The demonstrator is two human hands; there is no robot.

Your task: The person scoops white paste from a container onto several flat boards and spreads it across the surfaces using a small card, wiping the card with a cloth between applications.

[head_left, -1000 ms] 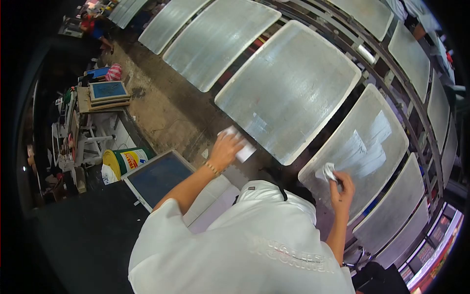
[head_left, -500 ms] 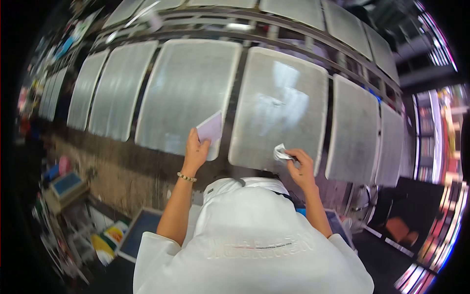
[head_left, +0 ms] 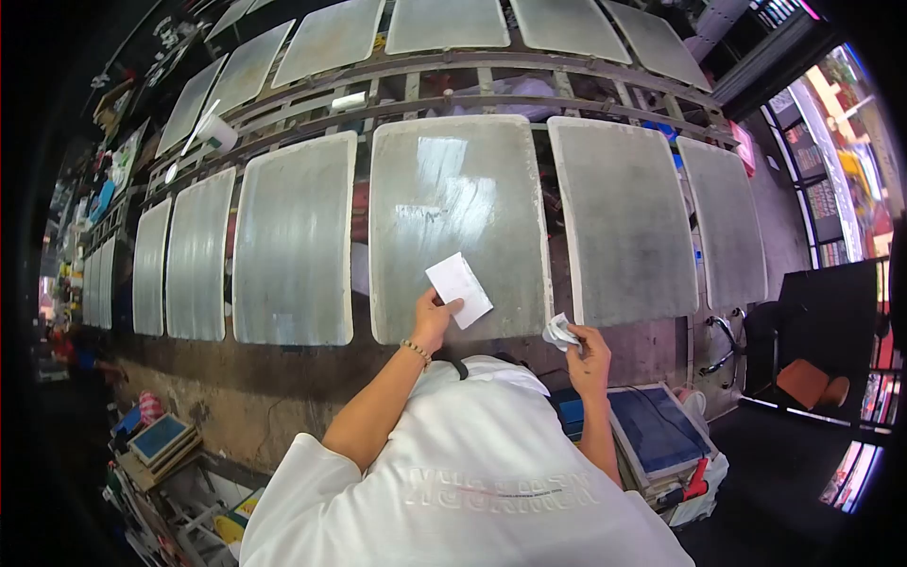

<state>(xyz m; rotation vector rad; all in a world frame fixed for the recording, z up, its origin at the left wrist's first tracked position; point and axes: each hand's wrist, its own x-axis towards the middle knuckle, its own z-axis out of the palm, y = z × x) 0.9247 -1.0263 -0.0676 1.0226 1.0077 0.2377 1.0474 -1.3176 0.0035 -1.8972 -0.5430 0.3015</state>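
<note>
My left hand (head_left: 432, 323) pinches a small white stack of paper sheets (head_left: 459, 287) between thumb and fingers. It is over the near part of a grey rectangular panel (head_left: 510, 217) with a pale rim and bright reflections. My right hand (head_left: 590, 359) grips a crumpled white piece of cloth or tissue (head_left: 559, 333); which of the two I cannot tell. That hand is near the gap between the shiny panel and the grey panel (head_left: 624, 217) to its right. Whether the paper touches the surface is unclear.
More grey panels (head_left: 293, 236) line the long bench, with a second row (head_left: 449, 24) behind metal rails. A white cup (head_left: 217, 134) stands between the rows. At right are a blue-faced frame (head_left: 658, 430), a red-handled tool (head_left: 696, 480) and a black chair (head_left: 812, 321).
The view has shifted right along the bench. My left hand with the paper has passed from the neighbouring panel to the shiny one. My right hand, still holding the crumpled piece, has moved right.
</note>
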